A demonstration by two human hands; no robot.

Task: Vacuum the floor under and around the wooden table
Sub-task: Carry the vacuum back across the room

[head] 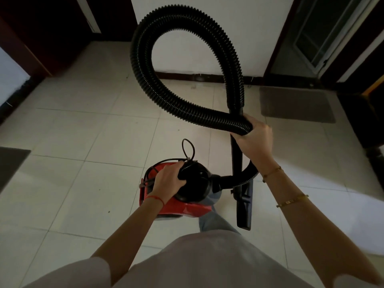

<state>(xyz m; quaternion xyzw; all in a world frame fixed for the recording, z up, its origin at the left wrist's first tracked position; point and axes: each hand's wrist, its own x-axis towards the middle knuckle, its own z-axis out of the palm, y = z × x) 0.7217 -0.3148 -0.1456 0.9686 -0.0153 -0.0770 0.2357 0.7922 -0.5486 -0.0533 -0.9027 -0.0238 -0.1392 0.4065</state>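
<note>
A red and black canister vacuum (187,206) hangs just above the pale tiled floor (87,138) in front of me. My left hand (169,178) grips its black top handle, beside a looped black power cord (188,149). A ribbed black hose (145,65) rises from the canister in a big loop. My right hand (254,137) holds the hose together with the black rigid tube (236,159). The flat black floor nozzle (245,206) points down toward the tiles at the tube's end. No wooden table is in view.
A white wall with a dark skirting board (199,76) faces me. Dark door frames stand at the left and right. A grey mat (297,104) lies at the right by a doorway, and another grey mat (12,163) lies at the left edge.
</note>
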